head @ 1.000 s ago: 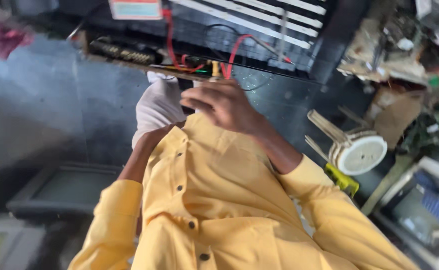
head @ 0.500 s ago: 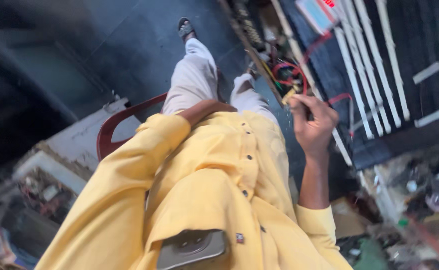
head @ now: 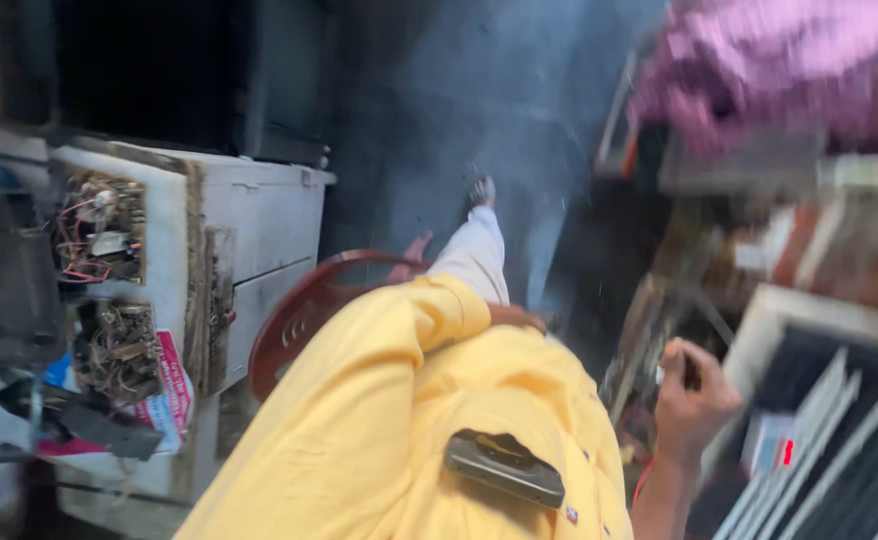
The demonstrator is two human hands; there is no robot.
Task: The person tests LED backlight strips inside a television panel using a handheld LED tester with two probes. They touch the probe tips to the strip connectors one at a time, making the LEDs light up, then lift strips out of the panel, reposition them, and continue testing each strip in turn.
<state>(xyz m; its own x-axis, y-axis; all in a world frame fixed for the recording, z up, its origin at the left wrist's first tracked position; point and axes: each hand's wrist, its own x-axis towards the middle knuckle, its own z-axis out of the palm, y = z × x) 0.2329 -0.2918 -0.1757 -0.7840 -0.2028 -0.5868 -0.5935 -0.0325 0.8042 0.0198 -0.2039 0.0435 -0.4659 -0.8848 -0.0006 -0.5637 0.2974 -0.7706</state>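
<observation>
Only the head view to go on, and it's pretty smeared with motion blur. The right hand [head: 694, 400] is up at the edge of an opened appliance [head: 839, 430], the one with the white slatted panel, right by the wiring and circuit board strip [head: 649, 350] along its side. The fingers are curled in tight like a loose fist, maybe pinching something small and dark, but it's too blurry to say what. My guess is the hand is kept close to the board so whatever it grips stays lined up with the wires; a red wire [head: 644, 480] hangs just below the wrist.

The right forearm comes up from the bottom edge, wrist bent slightly inward. The left arm, in a yellow sleeve [head: 379, 380], bends back toward the body and the hand itself is hidden, so I can't tell what its fingers are doing.

A dark phone [head: 504, 468] sits in the shirt pocket. Off to the left is a battered white cabinet [head: 249, 230] with exposed wire bundles, and a red chair [head: 299, 310] beside it.
</observation>
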